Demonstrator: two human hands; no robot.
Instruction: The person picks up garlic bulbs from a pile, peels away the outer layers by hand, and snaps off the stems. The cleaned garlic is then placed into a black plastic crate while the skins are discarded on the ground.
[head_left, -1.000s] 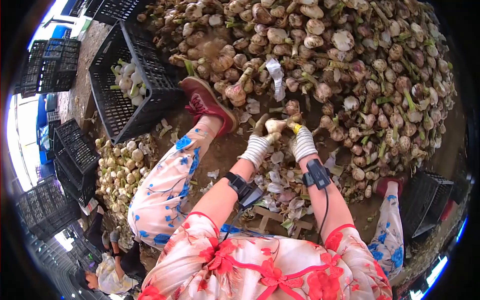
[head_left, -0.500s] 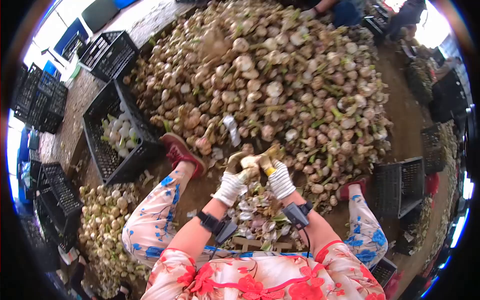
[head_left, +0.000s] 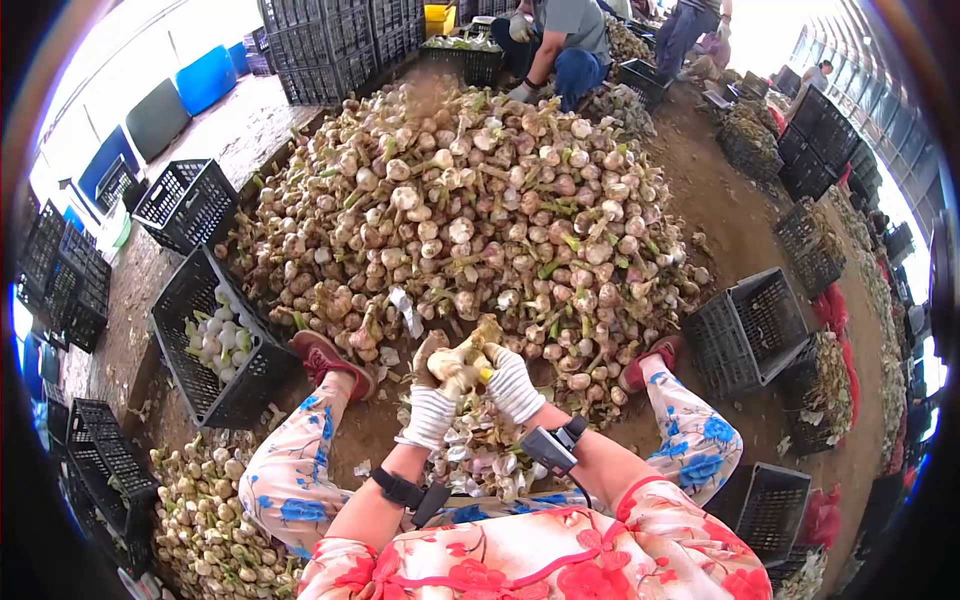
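Note:
Between my gloved hands, in front of the big garlic pile, is a garlic bulb with its stem attached. My left hand is closed around the bulb's left side. On the other side my right hand is closed against the bulb, near the stem. A small yellow patch shows by the right fingers; what it is I cannot make out. Both gloves have white knit cuffs and soiled fingers. Loose garlic skins lie on the ground below my hands.
A black crate with peeled white garlic stands at my left foot. Another crate is beyond my right foot. More garlic lies at lower left. A co-worker crouches behind the pile, near stacked crates.
The view has tilted up, showing more of the co-workers and crates behind the pile. My hands stay together on the garlic, whose stem now points up.

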